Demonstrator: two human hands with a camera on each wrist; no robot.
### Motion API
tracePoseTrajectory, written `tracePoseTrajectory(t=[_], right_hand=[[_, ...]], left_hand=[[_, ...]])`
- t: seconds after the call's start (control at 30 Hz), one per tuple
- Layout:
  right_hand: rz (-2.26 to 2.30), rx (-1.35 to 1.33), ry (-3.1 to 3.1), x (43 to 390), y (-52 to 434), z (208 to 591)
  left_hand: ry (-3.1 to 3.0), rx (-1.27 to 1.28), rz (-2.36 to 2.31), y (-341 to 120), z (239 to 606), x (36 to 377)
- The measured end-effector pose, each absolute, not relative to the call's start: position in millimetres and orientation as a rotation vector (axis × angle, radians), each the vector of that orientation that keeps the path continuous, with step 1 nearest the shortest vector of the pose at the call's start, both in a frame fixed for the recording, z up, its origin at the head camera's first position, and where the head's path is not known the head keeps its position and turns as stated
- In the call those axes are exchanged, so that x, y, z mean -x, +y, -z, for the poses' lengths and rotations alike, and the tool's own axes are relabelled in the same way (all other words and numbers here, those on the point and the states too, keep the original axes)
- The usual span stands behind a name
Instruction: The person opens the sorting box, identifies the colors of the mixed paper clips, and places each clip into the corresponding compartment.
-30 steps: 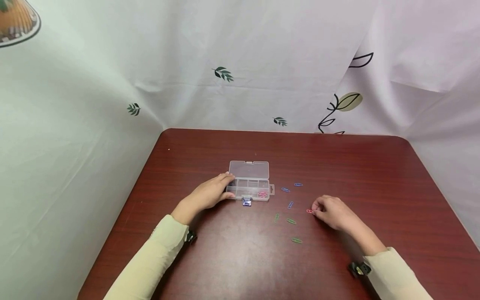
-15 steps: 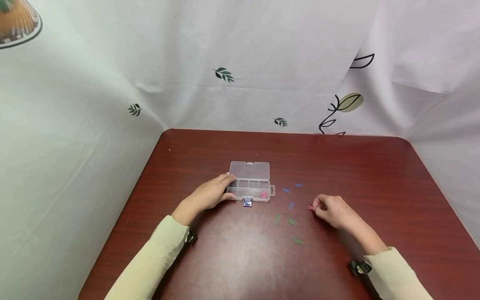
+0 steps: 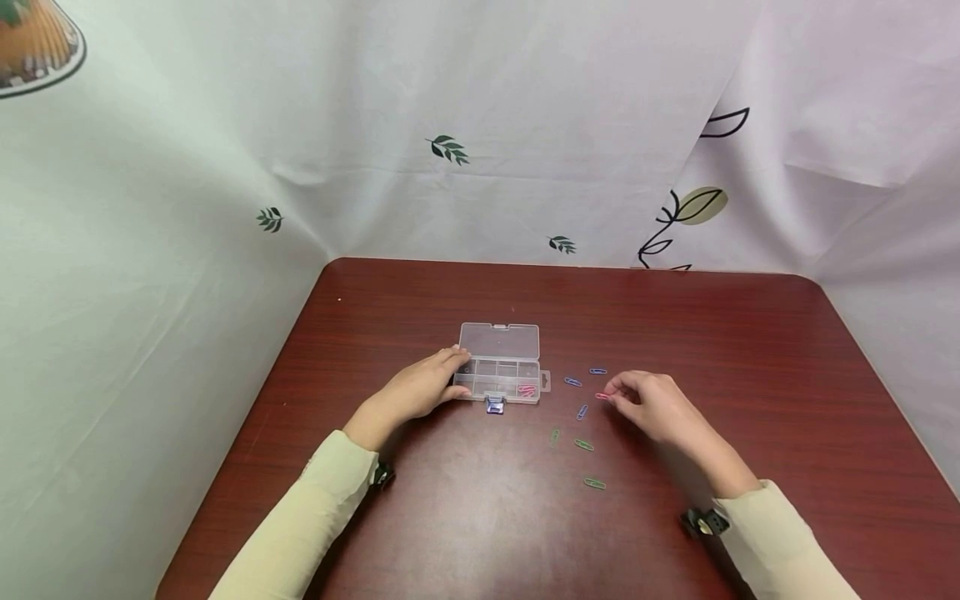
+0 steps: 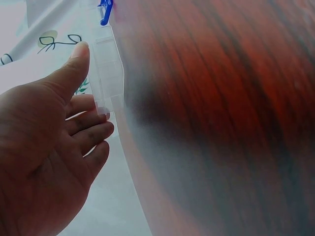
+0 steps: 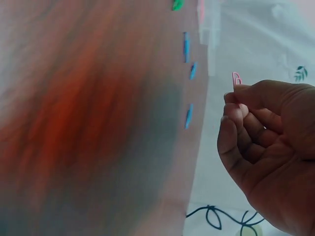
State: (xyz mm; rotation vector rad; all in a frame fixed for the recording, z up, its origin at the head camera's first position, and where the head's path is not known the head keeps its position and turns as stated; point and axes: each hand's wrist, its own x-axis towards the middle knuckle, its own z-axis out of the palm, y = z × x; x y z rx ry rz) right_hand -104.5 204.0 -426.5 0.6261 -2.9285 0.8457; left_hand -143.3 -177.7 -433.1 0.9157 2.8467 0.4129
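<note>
Above the table (image 3: 420, 517), your right hand (image 3: 652, 408) pinches a pink paper clip (image 3: 602, 396).
Your left hand (image 3: 420, 387) rests against the clear box (image 3: 501, 367), fingers straight.

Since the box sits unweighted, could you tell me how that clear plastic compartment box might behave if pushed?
The clear plastic compartment box looks thin and nearly empty, so probably light and apt to slide on the glossy red-brown table. The left hand touching its side probably steadies it.

Both arms in long pale cream-yellow sleeves (image 3: 300, 517), cuffs ending at the wrists. Small black strap-mounted camera unit under each wrist: left (image 3: 381, 475), right (image 3: 701, 522), the right one showing a light round lens. Left hand (image 3: 420, 387) and right hand (image 3: 652, 408) bare: no gloves, rings or watch visible.
</note>
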Motion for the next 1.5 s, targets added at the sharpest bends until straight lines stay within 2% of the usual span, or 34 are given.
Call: tracePoseTrajectory(t=[1.5], right_hand=[[-1.090,-0.774,-2.923,132.5,123.0,419.2]], left_hand=[[2.831,-0.880,-0.395,-176.2,431.6,142.6]])
